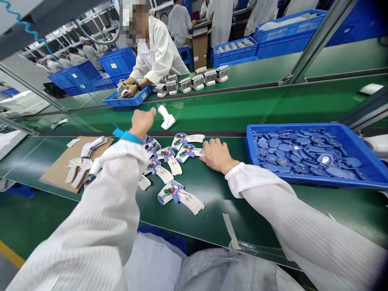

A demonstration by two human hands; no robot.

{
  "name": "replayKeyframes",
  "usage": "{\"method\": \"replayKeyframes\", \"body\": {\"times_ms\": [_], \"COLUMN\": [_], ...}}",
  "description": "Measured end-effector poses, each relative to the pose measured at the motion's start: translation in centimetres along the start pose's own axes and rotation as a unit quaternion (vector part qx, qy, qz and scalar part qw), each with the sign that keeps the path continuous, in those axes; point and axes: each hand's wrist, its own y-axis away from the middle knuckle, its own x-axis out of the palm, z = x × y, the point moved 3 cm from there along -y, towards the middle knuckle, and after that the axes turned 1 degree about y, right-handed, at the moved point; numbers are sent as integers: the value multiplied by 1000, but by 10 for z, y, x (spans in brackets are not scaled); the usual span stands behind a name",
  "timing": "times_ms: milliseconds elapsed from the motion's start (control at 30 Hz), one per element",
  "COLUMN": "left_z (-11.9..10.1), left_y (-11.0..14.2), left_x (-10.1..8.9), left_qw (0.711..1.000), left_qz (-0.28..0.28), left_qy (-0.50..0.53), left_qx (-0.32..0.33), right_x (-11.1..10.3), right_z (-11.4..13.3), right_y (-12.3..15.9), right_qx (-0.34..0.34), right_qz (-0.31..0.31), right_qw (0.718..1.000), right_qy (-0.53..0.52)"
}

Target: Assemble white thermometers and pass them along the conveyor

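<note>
While gripping an open housing [187, 152] between thumb and fingers of the right hand [218, 155], at the far right of the cluster [165, 154], reaches the left hand [143, 122] (curled; cannot tell whether closed on anything) beside the white device [166, 118] on the far green belt [218, 109].

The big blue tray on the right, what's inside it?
The blue tray holds a heap of blue rounded parts, some with shiny bits. The heap hides whatever lies underneath and the bottom.
</note>
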Motion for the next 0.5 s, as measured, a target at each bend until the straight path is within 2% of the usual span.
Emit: {"method": "replayKeyframes", "body": {"times_ms": [33,100,167,200,267,333,367,433,500], "left_z": [5,12,13,12,8,2,-1,-7,-13], "left_y": [16,53,92,108,135,154,162,178,196], "left_x": [1,13,33,42,57,65,68,74,80], "left_qw": [1000,999,990,985,981,975,968,943,908], "left_qz": [1,41,125,146,148,153,176,243,311], "left_qy": [0,8,31,35,51,99,139,221,281], "left_qx": [-9,-5,51,82,118,124,111,60,14], "right_x": [3,5,3,0,-7,-17,-22,-31,-34], "right_z": [-2,-6,-7,-8,-8,-11,-15,-26,-41], "right_y": [1,7,16,23,43,72,90,129,167], "right_qx": [14,35,48,52,54,35,22,8,22], "right_qz": [15,36,42,40,31,-2,-32,-103,-165], "right_qw": [1000,998,996,995,992,988,983,966,947], "right_qy": [-8,-30,-58,-74,-106,-148,-177,-238,-276]}}
